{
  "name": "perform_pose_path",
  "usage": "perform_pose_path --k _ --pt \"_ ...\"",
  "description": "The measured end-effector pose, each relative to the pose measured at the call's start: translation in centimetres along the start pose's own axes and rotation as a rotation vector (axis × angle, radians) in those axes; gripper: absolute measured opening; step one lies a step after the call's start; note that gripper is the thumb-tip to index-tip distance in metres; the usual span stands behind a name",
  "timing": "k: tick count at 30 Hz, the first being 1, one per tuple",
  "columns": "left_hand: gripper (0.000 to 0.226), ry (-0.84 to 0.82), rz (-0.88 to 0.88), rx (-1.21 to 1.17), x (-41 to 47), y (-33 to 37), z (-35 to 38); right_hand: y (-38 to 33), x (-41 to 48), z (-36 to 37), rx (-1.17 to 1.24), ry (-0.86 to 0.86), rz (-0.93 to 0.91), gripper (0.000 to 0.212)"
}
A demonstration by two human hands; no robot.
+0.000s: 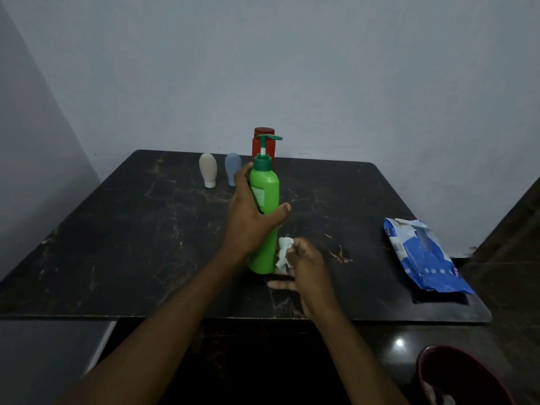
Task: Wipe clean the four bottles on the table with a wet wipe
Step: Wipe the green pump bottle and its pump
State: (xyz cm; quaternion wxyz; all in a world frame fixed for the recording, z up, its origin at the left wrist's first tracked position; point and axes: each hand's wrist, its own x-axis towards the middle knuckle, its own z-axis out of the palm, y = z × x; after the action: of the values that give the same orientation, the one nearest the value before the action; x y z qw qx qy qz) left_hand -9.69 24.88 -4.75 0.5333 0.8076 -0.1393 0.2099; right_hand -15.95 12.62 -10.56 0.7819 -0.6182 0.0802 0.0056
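A tall green pump bottle [267, 188] stands upright near the middle of the dark table [131, 229]. My left hand [251, 211] grips it around the middle. My right hand [306, 264] holds a crumpled white wet wipe [284, 254] against the bottle's lower right side. Behind the green bottle stands a red bottle [263, 141], partly hidden. To its left a grey-blue squeeze bottle [232, 168] and a beige squeeze bottle [208, 170] stand cap-down near the table's far edge.
A blue and white wet wipe pack [423, 258] lies open at the table's right side. A dark red bowl [461, 378] sits below the table at the bottom right. A pale wall rises right behind the table.
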Motion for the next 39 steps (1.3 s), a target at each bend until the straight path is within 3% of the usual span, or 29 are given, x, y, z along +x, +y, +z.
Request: perform_pose_path --k 3,8,12,16,22,28,33,39 --pt "0.091 -0.092 0.078 0.159 0.7 -0.5 -1.4 -0.9 -0.1 -2.2 -0.174 0.136 -0.14 0.026" --pt "0.101 -0.332 0.113 0.463 0.1 -2.0 -2.5 -2.9 -0.2 -6.0 -0.384 0.349 -0.434 0.02" --pt "0.107 -0.467 0.159 0.619 -0.9 -2.5 -1.6 -4.0 -0.2 -5.2 -0.556 0.387 -0.716 0.022" --pt "0.109 -0.512 0.224 0.696 -1.5 -2.2 -0.6 -4.6 0.9 -4.0 -0.89 0.332 -0.968 0.025" --pt "0.108 -0.529 0.278 0.798 -1.6 -2.3 -1.0 -2.0 1.3 -4.6 -1.209 0.3 -0.994 0.033" --pt "0.107 -0.548 0.268 0.809 -1.8 -2.5 -1.1 -1.3 0.5 -5.4 -1.061 0.348 -1.054 0.015" --pt "0.105 -0.55 0.283 0.822 -1.9 -2.4 -0.8 -1.6 1.0 -4.8 -1.144 0.3 -1.03 0.028" --pt "0.105 -0.513 0.33 0.857 -2.3 -3.0 -0.6 -1.0 0.5 -5.0 -1.167 0.321 -1.027 0.025"
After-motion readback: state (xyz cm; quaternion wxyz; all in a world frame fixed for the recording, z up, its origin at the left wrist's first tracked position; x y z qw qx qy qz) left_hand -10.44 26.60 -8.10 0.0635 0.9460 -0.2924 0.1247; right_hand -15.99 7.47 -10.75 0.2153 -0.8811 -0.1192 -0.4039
